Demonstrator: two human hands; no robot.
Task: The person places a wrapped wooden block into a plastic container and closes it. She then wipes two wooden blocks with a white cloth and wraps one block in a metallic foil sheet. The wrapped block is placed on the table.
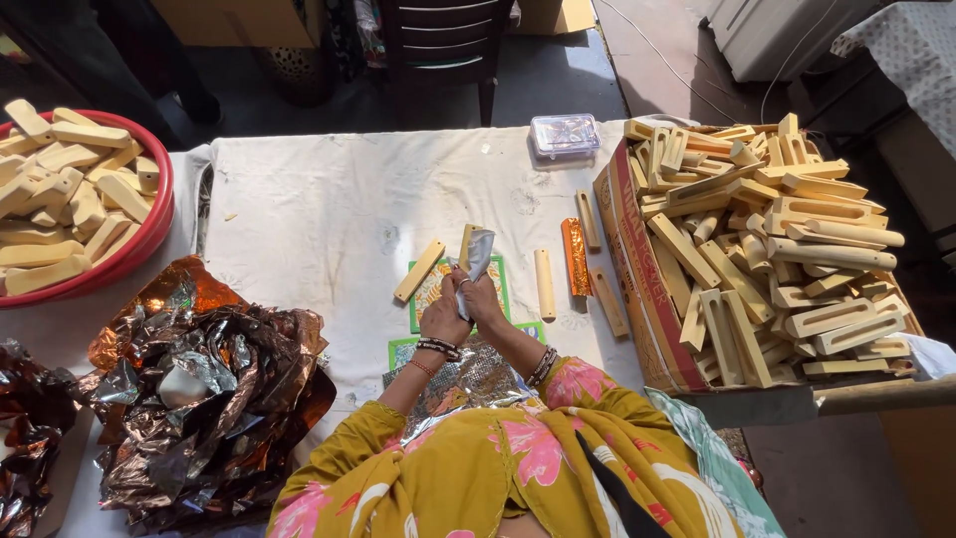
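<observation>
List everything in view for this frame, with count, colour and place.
Table cloth: one, white, centre.
Red tub: one, far left, full of pale wooden pieces.
Cardboard box: one, brown, right, heaped with wooden pieces.
Loose wooden pieces: about five, pale, mid-table.
Foil-wrapped piece: one, orange, beside the box.
Foil heap: copper and silver, lower left.
Green mat: under the hands.
Plastic case: one, clear, far edge.
Chair: one, dark, beyond the table.
Left hand, right hand: together holding a silver foil sheet.

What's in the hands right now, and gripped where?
Both hands, left and right, hold one wooden stick partly wrapped in silver foil, gripped at its lower end. Exact finger placement can't be told.
</observation>
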